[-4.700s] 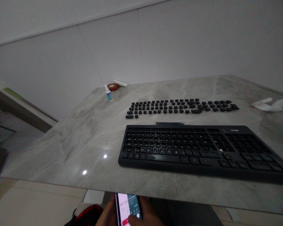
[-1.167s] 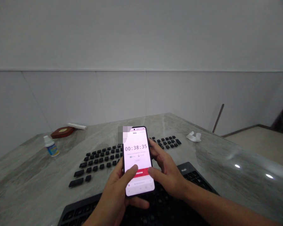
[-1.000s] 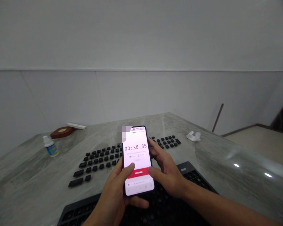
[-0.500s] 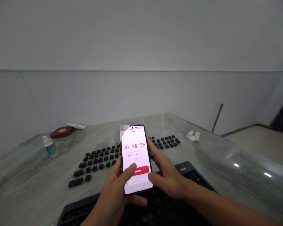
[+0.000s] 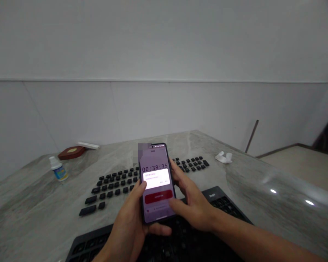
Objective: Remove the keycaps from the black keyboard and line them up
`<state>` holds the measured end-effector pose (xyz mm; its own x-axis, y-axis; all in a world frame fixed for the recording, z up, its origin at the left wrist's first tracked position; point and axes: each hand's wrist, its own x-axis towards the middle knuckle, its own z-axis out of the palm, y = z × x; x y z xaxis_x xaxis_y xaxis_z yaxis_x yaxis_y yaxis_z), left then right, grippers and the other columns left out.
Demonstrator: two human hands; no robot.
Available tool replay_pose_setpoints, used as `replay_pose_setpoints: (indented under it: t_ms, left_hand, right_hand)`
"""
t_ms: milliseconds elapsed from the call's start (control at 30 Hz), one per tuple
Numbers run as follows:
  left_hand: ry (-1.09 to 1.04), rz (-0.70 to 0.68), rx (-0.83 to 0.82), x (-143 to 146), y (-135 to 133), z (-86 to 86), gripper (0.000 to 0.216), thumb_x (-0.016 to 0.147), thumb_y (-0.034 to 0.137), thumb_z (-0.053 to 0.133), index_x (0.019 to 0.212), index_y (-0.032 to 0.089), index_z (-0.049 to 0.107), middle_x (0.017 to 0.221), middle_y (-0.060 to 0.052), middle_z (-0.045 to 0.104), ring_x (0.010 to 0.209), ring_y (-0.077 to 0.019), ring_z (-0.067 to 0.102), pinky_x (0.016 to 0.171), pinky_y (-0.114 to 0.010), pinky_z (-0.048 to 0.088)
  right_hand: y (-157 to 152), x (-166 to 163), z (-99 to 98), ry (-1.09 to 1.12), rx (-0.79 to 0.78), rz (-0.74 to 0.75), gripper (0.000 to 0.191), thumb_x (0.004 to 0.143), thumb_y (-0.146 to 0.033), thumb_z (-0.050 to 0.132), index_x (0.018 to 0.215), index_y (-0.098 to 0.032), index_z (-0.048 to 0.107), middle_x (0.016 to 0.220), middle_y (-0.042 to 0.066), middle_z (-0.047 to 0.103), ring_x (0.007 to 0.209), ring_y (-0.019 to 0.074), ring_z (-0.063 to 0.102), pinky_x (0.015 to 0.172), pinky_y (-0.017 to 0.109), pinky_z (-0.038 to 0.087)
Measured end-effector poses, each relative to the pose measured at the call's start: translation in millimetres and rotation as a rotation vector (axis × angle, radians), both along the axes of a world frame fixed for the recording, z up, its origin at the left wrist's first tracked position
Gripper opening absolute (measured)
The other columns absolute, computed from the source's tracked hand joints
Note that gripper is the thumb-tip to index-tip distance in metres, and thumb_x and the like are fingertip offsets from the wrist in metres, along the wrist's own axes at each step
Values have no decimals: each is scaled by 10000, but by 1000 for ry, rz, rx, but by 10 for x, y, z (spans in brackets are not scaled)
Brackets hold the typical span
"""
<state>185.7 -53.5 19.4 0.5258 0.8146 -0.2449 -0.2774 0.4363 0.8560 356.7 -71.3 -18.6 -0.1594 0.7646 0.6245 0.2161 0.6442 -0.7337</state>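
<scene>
Both hands hold a smartphone upright, its lit screen facing me. The screen is dimmed, with a timer at 00:38:35, a white pop-up box and a dark red button. My left hand grips the phone's left side, thumb at the left edge by the pop-up and a finger under the bottom. Around the right side wraps my right hand, its thumb over the lower right of the screen. Below the hands lies a black keyboard base, partly hidden by them and the phone.
Rows of loose black keycaps lie on the grey marble-patterned table behind the phone. At the left stand a white bottle with a blue label, a reddish-brown box and a white strip. A crumpled tissue lies at the right.
The phone screen has dimmed and a white pop-up has appeared. My left thumb has moved from over the red button up and left to the screen's edge.
</scene>
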Motion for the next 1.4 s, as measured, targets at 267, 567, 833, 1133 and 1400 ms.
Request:
replay_pose_setpoints:
  t_ms: [267, 567, 833, 1133, 1400]
  left_hand:
    - [-28, -28, 0, -1, 37, -153, 444, 956, 435, 443, 1317, 188, 519, 1221, -155, 616, 1006, -328, 600, 546, -376, 588]
    - [-42, 3, -41, 27, -43, 9, 438, 949, 372, 459, 1303, 129, 545, 1147, -165, 645, 898, -282, 626, 528, -345, 589]
    - [-21, 8, -16, 44, -37, -15, 397, 928, 425, 491, 1199, 161, 613, 1143, -142, 638, 939, -277, 598, 504, -316, 576]
    - [-51, 39, -19, 35, -70, 28, 371, 964, 388, 431, 1157, 144, 633, 1081, -141, 645, 926, -272, 591, 510, -316, 571]
    - [-69, 51, -34, 32, -45, -9, 331, 966, 330, 424, 1142, 132, 622, 994, -129, 657, 824, -256, 626, 466, -316, 571]
  right_hand:
    - [68, -39, -1, 214, -152, -208, 550, 882, -263, 557, 1398, -171, 391, 961, 79, 700, 839, 208, 652, 790, 411, 511]
    - [34, -24, -4, 194, -146, -218, 615, 842, -249, 563, 1419, -139, 382, 981, 105, 682, 860, 231, 631, 811, 435, 498]
    - [40, -29, 9, 132, -101, -259, 571, 851, -236, 550, 1399, -142, 423, 894, 70, 678, 794, 207, 607, 767, 388, 478]
    - [7, 34, 23, 13, -31, 37, 864, 745, -147, 566, 1518, -202, 182, 1464, 129, 403, 1307, 282, 435, 1118, 489, 298]
    - [-35, 57, 68, -117, -5, 94, 982, 689, -89, 527, 1538, -190, 43, 1577, 96, 177, 1471, 269, 105, 1183, 498, 62]
